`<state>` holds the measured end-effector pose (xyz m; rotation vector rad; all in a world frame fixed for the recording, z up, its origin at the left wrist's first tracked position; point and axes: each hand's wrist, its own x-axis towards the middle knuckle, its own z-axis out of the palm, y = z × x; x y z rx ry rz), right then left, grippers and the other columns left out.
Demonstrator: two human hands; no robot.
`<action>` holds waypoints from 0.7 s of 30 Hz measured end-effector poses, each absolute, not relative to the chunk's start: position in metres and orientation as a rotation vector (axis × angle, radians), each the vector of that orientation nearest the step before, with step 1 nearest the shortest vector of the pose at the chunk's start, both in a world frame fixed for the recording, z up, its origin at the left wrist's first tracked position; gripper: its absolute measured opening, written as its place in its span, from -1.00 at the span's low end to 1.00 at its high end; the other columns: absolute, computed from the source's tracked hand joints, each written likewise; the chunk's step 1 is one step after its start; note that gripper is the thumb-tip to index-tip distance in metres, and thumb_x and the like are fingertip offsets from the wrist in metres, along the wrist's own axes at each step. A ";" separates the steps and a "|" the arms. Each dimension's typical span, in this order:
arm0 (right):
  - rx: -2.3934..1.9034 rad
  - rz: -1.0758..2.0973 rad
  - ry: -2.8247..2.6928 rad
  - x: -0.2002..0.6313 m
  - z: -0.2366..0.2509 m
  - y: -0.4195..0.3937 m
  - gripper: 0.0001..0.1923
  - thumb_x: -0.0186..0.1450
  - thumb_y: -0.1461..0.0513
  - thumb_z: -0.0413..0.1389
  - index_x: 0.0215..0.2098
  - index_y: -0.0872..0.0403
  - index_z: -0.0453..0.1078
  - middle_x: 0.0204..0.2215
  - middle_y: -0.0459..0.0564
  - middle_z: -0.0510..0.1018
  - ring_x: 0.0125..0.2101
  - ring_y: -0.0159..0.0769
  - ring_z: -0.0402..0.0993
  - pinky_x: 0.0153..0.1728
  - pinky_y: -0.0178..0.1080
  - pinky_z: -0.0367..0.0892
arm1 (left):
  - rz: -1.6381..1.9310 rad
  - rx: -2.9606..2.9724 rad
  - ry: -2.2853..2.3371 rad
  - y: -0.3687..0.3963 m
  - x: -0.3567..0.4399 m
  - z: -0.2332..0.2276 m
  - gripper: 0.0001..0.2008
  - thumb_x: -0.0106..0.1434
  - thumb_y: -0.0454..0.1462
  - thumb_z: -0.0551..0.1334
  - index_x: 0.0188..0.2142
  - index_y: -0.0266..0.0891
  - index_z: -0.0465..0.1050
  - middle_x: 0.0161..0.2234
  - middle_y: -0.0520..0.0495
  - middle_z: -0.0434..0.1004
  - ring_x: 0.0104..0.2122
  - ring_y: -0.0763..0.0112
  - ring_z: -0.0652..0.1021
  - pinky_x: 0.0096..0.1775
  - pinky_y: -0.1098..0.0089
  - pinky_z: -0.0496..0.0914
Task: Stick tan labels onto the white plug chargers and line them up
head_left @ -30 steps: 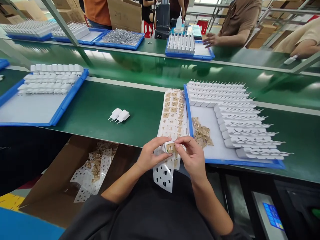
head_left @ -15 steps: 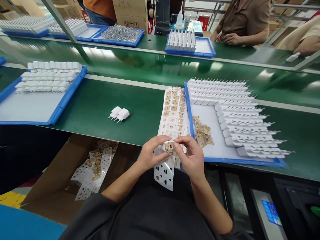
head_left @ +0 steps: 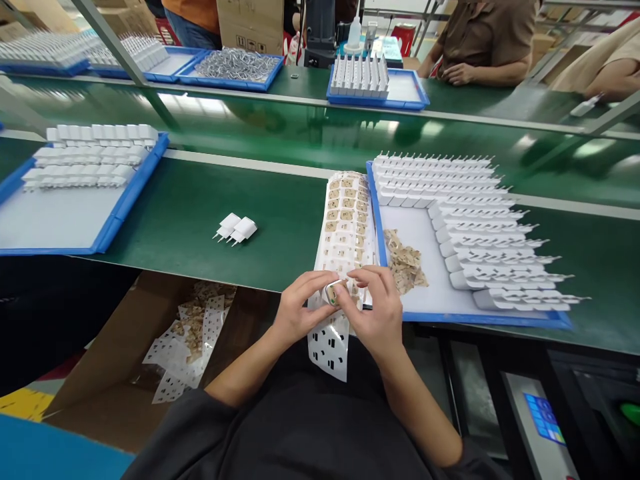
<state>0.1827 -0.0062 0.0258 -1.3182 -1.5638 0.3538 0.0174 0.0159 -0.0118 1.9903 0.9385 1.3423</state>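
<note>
Left fingers (head_left: 315,281) pinching plug (head_left: 330,294), right thumb (head_left: 350,308) partly covering it, sticker sheets (head_left: 341,215) below, tray (head_left: 475,320) alongside

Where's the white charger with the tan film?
Head view, just below centre: the white charger is pinched in the left hand over the sticker sheet, the right hand thumbing its tan film.

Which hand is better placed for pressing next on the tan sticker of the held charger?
Probably the right hand: its thumb lies over the tan sticker, while the left hand is occupied holding the white charger.
</note>
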 end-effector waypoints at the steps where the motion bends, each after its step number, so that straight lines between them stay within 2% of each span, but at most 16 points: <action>1: -1.320 0.442 -1.514 0.184 0.025 -0.005 -0.90 0.31 0.21 0.20 -0.19 -0.02 0.44 -0.24 0.01 0.50 -0.22 -0.22 0.48 -0.23 -0.15 0.48 | 1.362 1.971 0.940 0.015 0.018 -0.012 -0.59 0.23 -0.26 0.40 0.07 -0.13 0.46 -0.04 -0.14 0.59 -0.03 0.25 0.59 0.01 0.25 0.52; 5: -1.135 0.981 -1.299 0.186 0.019 -0.003 -0.87 0.35 0.19 0.14 -0.13 -0.03 0.44 -0.14 0.00 0.50 -0.06 -0.22 0.48 -0.10 -0.17 0.49 | 1.424 1.969 0.924 0.015 0.020 -0.012 -0.57 0.19 -0.27 0.43 0.05 -0.12 0.44 -0.03 -0.13 0.56 -0.03 0.25 0.59 0.01 0.23 0.52; 7: -1.038 1.116 -1.225 0.181 0.017 -0.003 -0.86 0.34 0.20 0.15 -0.13 -0.04 0.45 -0.09 0.00 0.51 0.00 -0.22 0.47 -0.04 -0.17 0.47 | 1.456 2.005 0.915 0.016 0.023 -0.011 -0.59 0.21 -0.29 0.41 0.04 -0.12 0.43 -0.02 -0.13 0.54 -0.02 0.26 0.58 0.01 0.22 0.52; 16: -0.917 1.243 -0.955 0.165 0.017 -0.003 -0.90 0.28 0.28 0.20 -0.26 -0.05 0.51 -0.14 -0.07 0.50 -0.04 -0.29 0.45 0.00 -0.23 0.40 | 1.582 2.133 0.873 0.019 0.027 -0.010 -0.56 0.23 -0.40 0.35 0.07 -0.06 0.38 -0.02 -0.12 0.49 -0.01 0.28 0.56 -0.01 0.22 0.54; 21: -0.882 1.322 -0.961 0.174 0.014 -0.002 -0.88 0.29 0.29 0.19 -0.27 -0.07 0.55 -0.14 -0.08 0.52 -0.03 -0.28 0.46 0.02 -0.20 0.38 | 1.553 2.086 0.847 0.018 0.024 -0.014 -0.55 0.23 -0.36 0.38 0.08 -0.05 0.38 -0.02 -0.12 0.49 0.00 0.26 0.56 0.01 0.18 0.54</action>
